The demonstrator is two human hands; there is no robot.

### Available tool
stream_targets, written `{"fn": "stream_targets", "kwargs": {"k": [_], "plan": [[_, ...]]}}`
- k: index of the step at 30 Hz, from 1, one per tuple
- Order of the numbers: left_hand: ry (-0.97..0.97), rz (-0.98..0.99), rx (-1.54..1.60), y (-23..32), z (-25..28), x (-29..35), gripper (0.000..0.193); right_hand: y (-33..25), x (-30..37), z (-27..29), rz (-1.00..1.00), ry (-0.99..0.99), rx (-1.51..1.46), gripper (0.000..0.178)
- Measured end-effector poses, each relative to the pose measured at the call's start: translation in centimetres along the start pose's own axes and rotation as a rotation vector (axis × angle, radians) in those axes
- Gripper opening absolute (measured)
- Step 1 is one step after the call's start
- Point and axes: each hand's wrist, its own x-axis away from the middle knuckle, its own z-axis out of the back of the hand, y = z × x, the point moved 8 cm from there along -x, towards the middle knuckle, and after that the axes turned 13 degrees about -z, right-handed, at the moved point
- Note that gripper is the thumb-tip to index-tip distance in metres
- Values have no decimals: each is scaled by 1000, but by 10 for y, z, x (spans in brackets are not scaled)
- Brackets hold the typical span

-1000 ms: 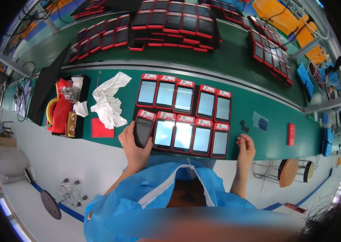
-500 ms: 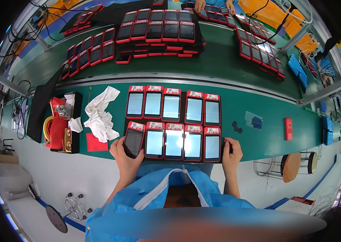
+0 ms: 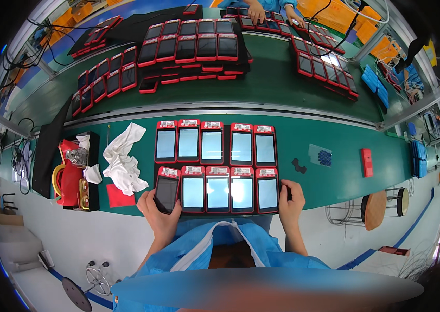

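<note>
1. Hands sit at the near edge of a green workbench [image 3: 334, 156], both forearms coming up in blue sleeves.
2. The left hand [image 3: 158, 210] grasps a red handheld device with a dark screen [image 3: 167, 190], fingers wrapped round its lower end and thumb along its left side; the device is tilted slightly out of line with its neighbours.
3. Just right of those fingers runs the near row of four red devices with lit pale-blue screens [image 3: 230, 189], set side by side and touching, on a dark mat.
4. The right hand [image 3: 290, 200] rests against the right edge of that row, thumb on the edge of the last device; its fingers are loosely curled, and I cannot tell whether they grip anything.
5. Beyond both sets of fingers lies the far row of five lit red devices [image 3: 214, 143], parallel to the near row.
6. Left of the left fingers: a red square card [image 3: 119, 197] just beside them, a crumpled white cloth [image 3: 122, 161] above it, then a black tray with red and yellow tools [image 3: 74, 174].
7. Right of the right fingers, apart from them: a small black piece [image 3: 298, 166], a clear sheet of blue dots [image 3: 321, 156], and a small red block [image 3: 367, 162].
8. Far across a metal rail, more red devices [image 3: 194, 47] lie in rows, and another person's hands [image 3: 274, 13] work at the top edge.
</note>
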Motion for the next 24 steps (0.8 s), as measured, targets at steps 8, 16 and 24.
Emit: {"fn": "stream_targets", "kwargs": {"k": [8,16,24], "plan": [[-7,14,-29,1,-1,1,66,-9,1,-5,28,-33,30,17],[-23,39,-2,-5,-4,2,72,-8,-1,-9,58,-64,93,18],[-4,6,-6,-3,-2,0,70,-5,-1,-9,60,-61,92,18]]}}
